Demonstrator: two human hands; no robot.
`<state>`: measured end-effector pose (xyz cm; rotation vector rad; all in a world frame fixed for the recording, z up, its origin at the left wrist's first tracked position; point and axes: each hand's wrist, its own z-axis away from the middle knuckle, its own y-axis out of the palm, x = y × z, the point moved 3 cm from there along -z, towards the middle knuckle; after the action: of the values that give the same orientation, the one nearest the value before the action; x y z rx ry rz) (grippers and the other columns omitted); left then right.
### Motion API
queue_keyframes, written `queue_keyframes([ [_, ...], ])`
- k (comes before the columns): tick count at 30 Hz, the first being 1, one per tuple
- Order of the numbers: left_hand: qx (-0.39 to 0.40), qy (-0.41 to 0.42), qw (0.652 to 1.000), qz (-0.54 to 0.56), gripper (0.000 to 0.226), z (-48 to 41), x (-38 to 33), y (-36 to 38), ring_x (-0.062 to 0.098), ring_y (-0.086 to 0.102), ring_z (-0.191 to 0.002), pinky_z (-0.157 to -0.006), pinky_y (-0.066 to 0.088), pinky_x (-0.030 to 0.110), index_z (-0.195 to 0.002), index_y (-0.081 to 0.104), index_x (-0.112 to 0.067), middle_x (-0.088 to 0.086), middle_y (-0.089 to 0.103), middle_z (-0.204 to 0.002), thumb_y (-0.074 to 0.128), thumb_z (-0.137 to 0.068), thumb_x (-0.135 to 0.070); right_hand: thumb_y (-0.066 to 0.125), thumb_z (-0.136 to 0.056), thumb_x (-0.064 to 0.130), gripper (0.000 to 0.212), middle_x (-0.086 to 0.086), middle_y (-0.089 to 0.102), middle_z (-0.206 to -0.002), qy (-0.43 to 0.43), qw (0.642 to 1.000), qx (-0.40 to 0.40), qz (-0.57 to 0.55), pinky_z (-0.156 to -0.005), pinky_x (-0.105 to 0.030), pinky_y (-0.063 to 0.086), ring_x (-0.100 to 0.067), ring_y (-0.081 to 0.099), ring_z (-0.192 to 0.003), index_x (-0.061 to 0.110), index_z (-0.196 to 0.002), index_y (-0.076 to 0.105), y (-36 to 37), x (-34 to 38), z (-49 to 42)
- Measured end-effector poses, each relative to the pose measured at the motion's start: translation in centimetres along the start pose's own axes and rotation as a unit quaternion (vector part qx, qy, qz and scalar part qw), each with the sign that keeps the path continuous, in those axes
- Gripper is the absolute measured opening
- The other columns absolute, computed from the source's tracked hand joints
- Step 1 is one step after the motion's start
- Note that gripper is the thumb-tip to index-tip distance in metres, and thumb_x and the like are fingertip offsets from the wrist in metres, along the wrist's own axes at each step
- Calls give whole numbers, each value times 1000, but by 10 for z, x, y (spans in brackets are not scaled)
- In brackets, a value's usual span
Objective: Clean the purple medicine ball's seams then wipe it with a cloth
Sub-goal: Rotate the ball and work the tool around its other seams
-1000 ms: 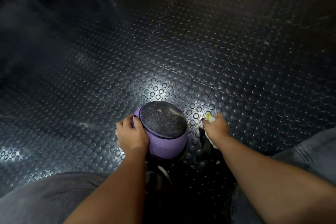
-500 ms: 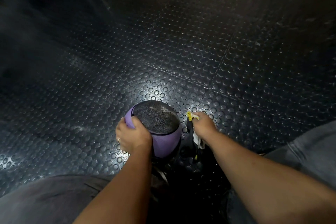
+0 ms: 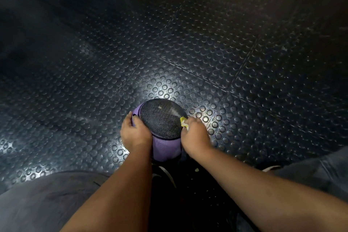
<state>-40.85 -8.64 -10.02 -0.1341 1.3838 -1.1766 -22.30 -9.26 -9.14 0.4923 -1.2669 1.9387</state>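
The purple medicine ball (image 3: 165, 147), with a black textured panel on top, sits on the studded floor just ahead of my feet. My left hand (image 3: 135, 131) grips its left side, fingers curled over the purple edge beside the panel. My right hand (image 3: 194, 133) holds a small yellow and white tool (image 3: 183, 121), a brush or cloth, I cannot tell which. Its tip touches the ball's right side where the black panel meets the purple. Most of the tool is hidden inside my fist.
Dark rubber floor (image 3: 207, 73) with raised round studs lies all around, lit brightest just beyond the ball. My knees in grey trousers (image 3: 47, 199) frame the bottom corners, and a dark shoe with a white stripe (image 3: 165, 173) sits under the ball.
My right hand has moved left from the floor beside the ball and brought the yellow tool against the ball's right edge. The left hand keeps its grip.
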Motion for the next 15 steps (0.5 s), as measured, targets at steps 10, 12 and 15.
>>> queue_keyframes([
  [10, 24, 17, 999, 28, 46, 2, 4, 1, 16, 60, -115, -105, 47, 40, -125, 64, -37, -10, 66, -124, 45, -86, -50, 56, -89, 7, 17, -13, 67, -93, 107, 987, -62, -100, -63, -22, 36, -23, 56, -74, 8, -102, 67, 1, -14, -2],
  [12, 33, 23, 999, 24, 49, 2, 5, 1, 15, 61, -113, -104, 48, 41, -125, 64, -37, -10, 66, -124, 43, -84, -52, 54, -89, 6, 21, -14, 68, -96, 152, 983, -42, -93, -62, -22, 32, -22, 54, -74, 10, -105, 67, -1, -22, -15],
  [15, 41, 36, 998, 13, 49, 3, 5, 0, 17, 61, -112, -102, 49, 42, -126, 63, -37, -9, 66, -124, 42, -85, -52, 52, -90, 6, 26, -12, 69, -106, 182, 977, -13, -109, -62, -22, 33, -24, 56, -79, 11, -109, 69, -3, -32, -34],
])
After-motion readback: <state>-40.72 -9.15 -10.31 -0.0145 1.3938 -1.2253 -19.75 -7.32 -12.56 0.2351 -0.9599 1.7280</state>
